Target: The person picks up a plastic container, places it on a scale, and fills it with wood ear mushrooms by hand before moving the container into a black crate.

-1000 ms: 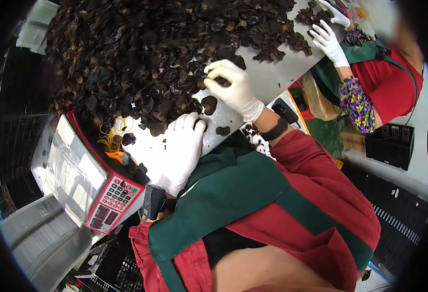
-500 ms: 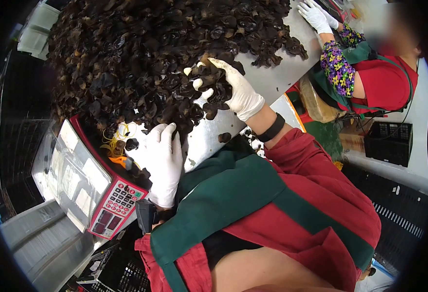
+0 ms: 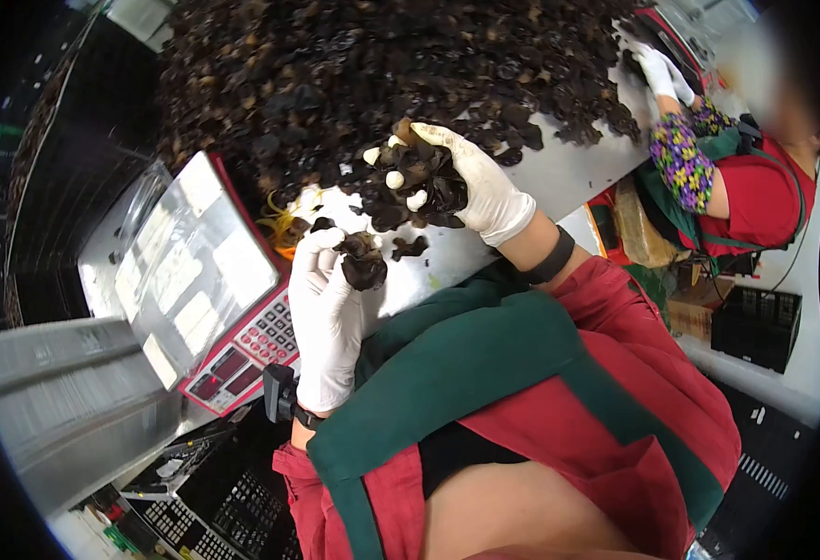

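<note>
A broad heap of dark brown, ruffled fungus-like pieces point(image 3: 307, 84) covers the metal table point(image 3: 564, 173). My right hand point(image 3: 489, 187), in a white glove, is closed around a clump of dark pieces point(image 3: 438, 182); the fingertips show at the clump's left side. My left hand point(image 3: 326, 313), also gloved in white, pinches a small dark piece point(image 3: 364, 264) between thumb and fingers, right of the scale. A few loose pieces lie on the metal between my hands.
A red-rimmed scale point(image 3: 195, 271) with a keypad stands at left, yellow bands point(image 3: 282, 222) beside it. Stacked grey trays point(image 3: 83, 401) and a black crate point(image 3: 233, 499) are lower left. A co-worker point(image 3: 755, 201) in white gloves is at upper right. Another black crate point(image 3: 755, 325) sits at right.
My left hand has lifted off the table and now holds a small piece. My right hand still grips its clump. The view has shifted, so the scale and heap appear further right.
</note>
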Tool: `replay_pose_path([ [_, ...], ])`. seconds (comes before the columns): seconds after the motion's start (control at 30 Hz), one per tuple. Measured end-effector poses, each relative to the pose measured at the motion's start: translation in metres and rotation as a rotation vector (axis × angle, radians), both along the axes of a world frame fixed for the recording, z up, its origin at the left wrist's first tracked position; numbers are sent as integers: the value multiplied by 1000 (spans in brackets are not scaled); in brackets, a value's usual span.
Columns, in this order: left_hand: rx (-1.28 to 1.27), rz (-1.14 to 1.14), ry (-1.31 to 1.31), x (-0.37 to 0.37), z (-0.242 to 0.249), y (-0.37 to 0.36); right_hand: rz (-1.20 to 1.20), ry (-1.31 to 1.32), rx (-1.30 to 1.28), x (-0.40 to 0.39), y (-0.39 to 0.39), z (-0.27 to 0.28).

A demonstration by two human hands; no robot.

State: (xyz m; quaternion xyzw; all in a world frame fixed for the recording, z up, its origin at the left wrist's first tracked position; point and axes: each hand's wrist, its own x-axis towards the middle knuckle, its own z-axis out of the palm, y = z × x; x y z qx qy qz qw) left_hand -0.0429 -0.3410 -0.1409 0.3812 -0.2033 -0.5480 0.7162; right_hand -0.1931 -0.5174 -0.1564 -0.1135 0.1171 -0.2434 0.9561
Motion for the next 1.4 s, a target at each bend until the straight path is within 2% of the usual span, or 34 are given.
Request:
replay_pose_path([
  [0.13, -26, 145, -73, 18, 4, 36, 58, 74, -136, 39, 11, 21],
  [0.2, -90, 279, -287, 33, 13, 56, 151, 76, -219, 60, 18, 38],
  [0.3, -287, 451, -532, 75, 22, 80, 77, 258, -500, 97, 40, 72],
  [0.33, -257, 540, -579, 88, 27, 85, 174, 215, -668, 110, 38, 75],
  [0.37, -226, 628, -625, 98, 33, 90, 60, 273, -902, 121, 47, 79],
  [0.43, -109, 778, -617, 111, 42, 96, 114, 315, -828, 153, 64, 97],
  [0.47, -114, 784, -629, 116, 45, 98, 98, 271, -876, 176, 70, 93],
  [0.5, -119, 787, -640, 121, 47, 99, 236, 345, -889, 181, 72, 103],
  [0.6, -141, 791, -594, 130, 45, 97, 111, 174, -1103, 233, 78, 62],
  [0.63, -170, 778, -582, 133, 42, 98, 185, 233, -1167, 238, 79, 59],
  [0.7, -162, 788, -562, 135, 40, 98, -50, 203, -1572, 246, 79, 44],
  [0.73, -165, 775, -537, 136, 38, 98, -70, 196, -1689, 244, 77, 48],
  [0.83, -141, 778, -502, 137, 35, 95, 24, 135, -1575, 231, 81, 62],
  [0.9, -161, 762, -447, 137, 32, 92, 3, 67, -1512, 228, 87, 62],
  [0.97, -136, 765, -432, 133, 35, 87, 239, 137, -1536, 211, 93, 79],
  [1.03, -88, 764, -539, 124, 42, 80, 72, 240, -1655, 203, 97, 77],
  [1.07, -23, 736, -600, 122, 46, 80, 44, 245, -1593, 191, 91, 79],
  [1.17, 175, 728, -941, 117, 50, 83, 18, 424, -1497, 124, 60, 102],
  [1.23, 259, 697, -1335, 134, 35, 88, -147, 572, -1548, 65, 38, 106],
  [1.33, 380, 501, -1969, 140, 36, 84, -82, 1030, -1458, -31, 11, 90],
  [1.37, 419, 420, -1930, 142, 31, 82, -35, 1197, -1378, -63, 7, 78],
  [1.4, 445, 377, -1948, 146, 27, 84, -73, 1269, -1425, -95, 5, 59],
])
